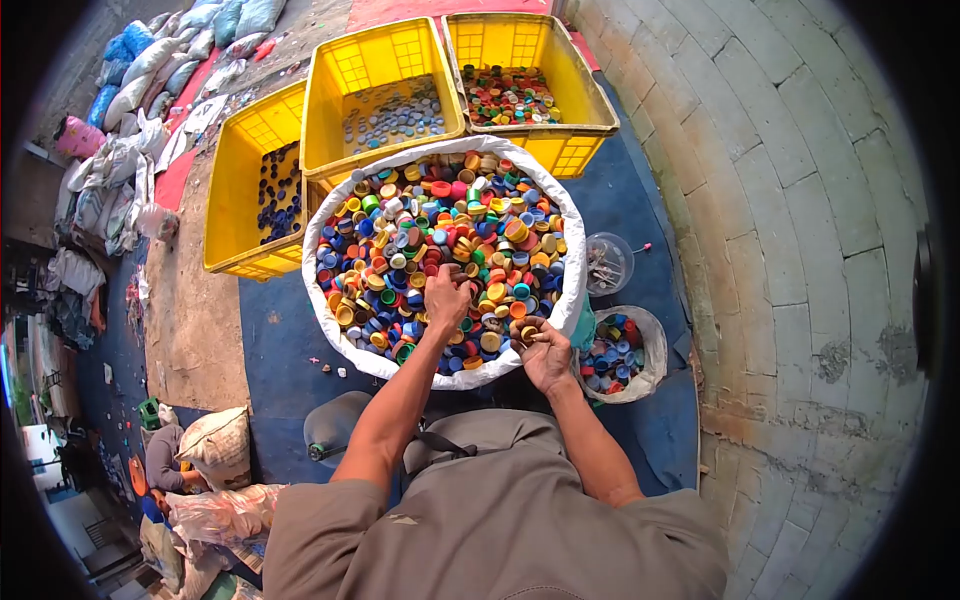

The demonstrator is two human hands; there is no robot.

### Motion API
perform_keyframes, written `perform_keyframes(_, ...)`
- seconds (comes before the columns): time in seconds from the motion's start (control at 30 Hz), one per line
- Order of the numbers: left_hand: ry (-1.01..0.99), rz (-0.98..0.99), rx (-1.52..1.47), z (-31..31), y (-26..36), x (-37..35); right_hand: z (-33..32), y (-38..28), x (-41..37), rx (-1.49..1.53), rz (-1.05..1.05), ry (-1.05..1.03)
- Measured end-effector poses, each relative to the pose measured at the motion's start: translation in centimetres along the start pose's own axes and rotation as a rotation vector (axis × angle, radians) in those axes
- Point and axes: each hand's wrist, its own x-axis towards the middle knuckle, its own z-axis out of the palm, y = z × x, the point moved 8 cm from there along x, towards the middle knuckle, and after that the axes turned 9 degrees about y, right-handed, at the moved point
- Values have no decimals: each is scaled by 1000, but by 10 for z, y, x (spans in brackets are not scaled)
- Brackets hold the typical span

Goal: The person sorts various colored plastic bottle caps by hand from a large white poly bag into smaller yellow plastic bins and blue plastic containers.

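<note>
Bottle caps (440,230) in many colours fill a wide white sack (572,290) that stands on a blue mat (280,350) just in front of the person's knees, and both hands are at its near side. The left hand (445,295) is pressed down among the caps with its back to the camera. Its fingertips are buried, so I cannot tell whether they are closed on anything. The right hand (545,352) lies at the sack's near rim, fingers curled in a loose cup around a few yellowish caps; how many it holds is too small to make out. The lens darkens the corners and bends everything at the sides, and the person's own shirt hides the near ground. Behind the sack stand three yellow crates, close together. The left crate (230,180) holds dark blue caps, the middle crate (330,100) pale grey-blue ones, and the right crate (585,95) a mix of red, orange and green. To the right of the sack, a clear tub (625,250) holds small pale pieces that cannot be identified. Just nearer, a small white bag (655,340) holds mostly blue and red caps. At lower left another person (163,455) crouches beside a stuffed sack (215,440), partly cut off by the dark edge.
</note>
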Motion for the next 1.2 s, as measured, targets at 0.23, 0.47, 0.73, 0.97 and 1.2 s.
perform_keyframes(0.23,-10,123,287,27,6,12,-24,-9,-11,8,-37,29)
perform_keyframes(0.47,-31,110,241,30,0,15,-38,-21,-12,-13,-67,87)
perform_keyframes(0.73,-198,-482,-772,7,7,-11,-17,-39,22,-362,-117,161)
perform_keyframes(0.97,-239,-958,-1649,-17,7,-58,66,-77,72,-1466,-937,81)
perform_keyframes(1.2,-217,-1085,-1624,-15,-12,-96,94,-62,94,-1913,-993,-55)
